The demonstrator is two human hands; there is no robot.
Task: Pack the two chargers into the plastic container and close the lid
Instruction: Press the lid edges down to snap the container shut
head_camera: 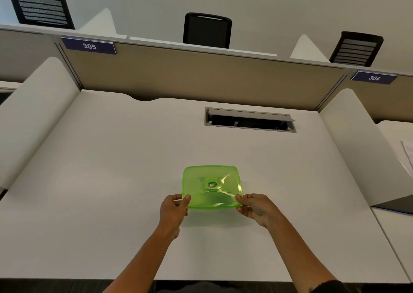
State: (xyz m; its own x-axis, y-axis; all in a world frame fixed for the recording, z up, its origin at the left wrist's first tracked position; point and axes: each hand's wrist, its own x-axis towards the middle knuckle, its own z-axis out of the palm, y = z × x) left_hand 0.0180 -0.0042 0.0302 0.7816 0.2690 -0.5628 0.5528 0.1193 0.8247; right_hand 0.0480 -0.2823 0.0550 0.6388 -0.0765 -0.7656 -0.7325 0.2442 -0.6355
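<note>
Both grips pinched on one green lid [211, 186]: I see left hand [173, 207] and right hand [257, 207] at its near corners, above table [111, 181] near edge.

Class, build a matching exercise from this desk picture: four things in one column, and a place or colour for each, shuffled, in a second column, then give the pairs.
Things:
1. container
2. left hand
3. sign 305
4. cable hatch

Descriptions:
A. dark blue, on the partition
B. translucent green
C. set into the desk, far side
D. grips the container's near left corner

Pairs: 1-B, 2-D, 3-A, 4-C
</note>
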